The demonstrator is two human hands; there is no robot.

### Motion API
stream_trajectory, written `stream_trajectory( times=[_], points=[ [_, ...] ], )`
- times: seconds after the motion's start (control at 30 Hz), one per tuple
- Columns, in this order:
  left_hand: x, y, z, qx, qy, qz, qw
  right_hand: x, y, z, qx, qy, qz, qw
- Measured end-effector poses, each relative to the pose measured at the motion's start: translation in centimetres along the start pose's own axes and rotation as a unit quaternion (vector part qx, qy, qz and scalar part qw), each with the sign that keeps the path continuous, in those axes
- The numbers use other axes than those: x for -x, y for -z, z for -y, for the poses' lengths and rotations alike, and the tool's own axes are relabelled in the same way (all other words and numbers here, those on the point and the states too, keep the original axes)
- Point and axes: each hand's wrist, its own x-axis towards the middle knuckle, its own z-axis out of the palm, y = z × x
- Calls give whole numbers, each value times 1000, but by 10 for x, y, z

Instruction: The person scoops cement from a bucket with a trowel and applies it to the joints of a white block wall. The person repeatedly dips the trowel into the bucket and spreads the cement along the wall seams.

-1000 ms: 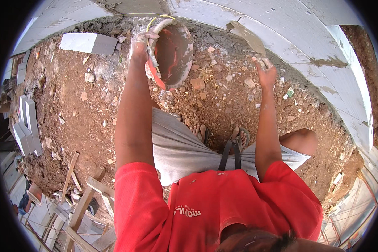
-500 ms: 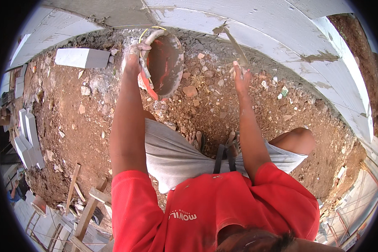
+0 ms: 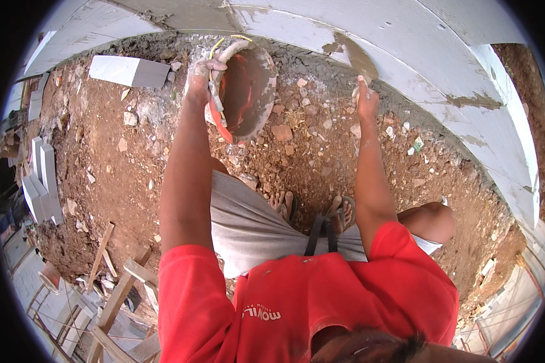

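My left hand point(image 3: 201, 80) is closed round the mortar-crusted handle at the left side of an orange bucket point(image 3: 220, 126). The bucket is tilted, its mouth facing me, and wet grey mortar point(image 3: 243, 91) coats the inside. Farther right, my right hand point(image 3: 366, 103) grips a trowel point(image 3: 360, 59) whose handle is mostly hidden by the fingers. The mortar-smeared blade lies against the face of the pale block wall point(image 3: 399, 57), where a grey mortar patch shows beside it.
A white block point(image 3: 130, 71) lies left of the bucket. More blocks point(image 3: 42, 178) stand at the far left. Wooden planks point(image 3: 121, 296) form a frame at the lower left. Rubble and broken pieces point(image 3: 281, 133) cover the brown soil round my sandalled feet.
My right hand has moved up and right toward the wall. The trowel blade has turned from nearly edge-on to flat against the wall. My left hand keeps its hold on the bucket.
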Motion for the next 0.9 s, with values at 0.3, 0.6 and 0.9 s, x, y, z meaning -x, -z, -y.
stream_trajectory(
  times=[0.3,0.6,0.9],
  points=[
    [0,6,-5,-7,-4,-16,1000,36,42,-31,25,79,-56,995],
    [20,-15,-18,-22,8,-13,1000,47,10,11,251,59,57,965],
    [4,-2,-7,40,21,6,999,47,47,20,141,151,-77,975]
  ],
)
